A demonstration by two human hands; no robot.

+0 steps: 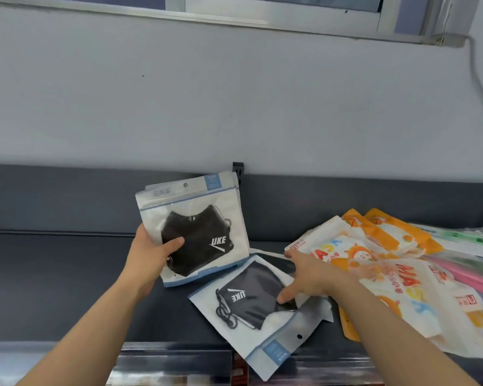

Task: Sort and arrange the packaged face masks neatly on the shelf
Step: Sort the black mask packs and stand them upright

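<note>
Leftmost, the left hand (154, 252) grips an upright black-mask pack (198, 218), thumb across its front, above the dark shelf (53, 274). Just beside it, a second black-mask pack (248, 305) lies flat and skewed, its hanger end overhanging the shelf's front edge. The right hand (307, 277), fingers spread and uncurled, touches that pack and holds nothing. Best to pinch a corner, turn it to match, and stack it squarely, leaving the orange packs (379, 254) at right undisturbed.

Pale wall (234, 93), window frame (262, 20) above, cable (478, 79) at right, small black bracket (238, 168)
</note>
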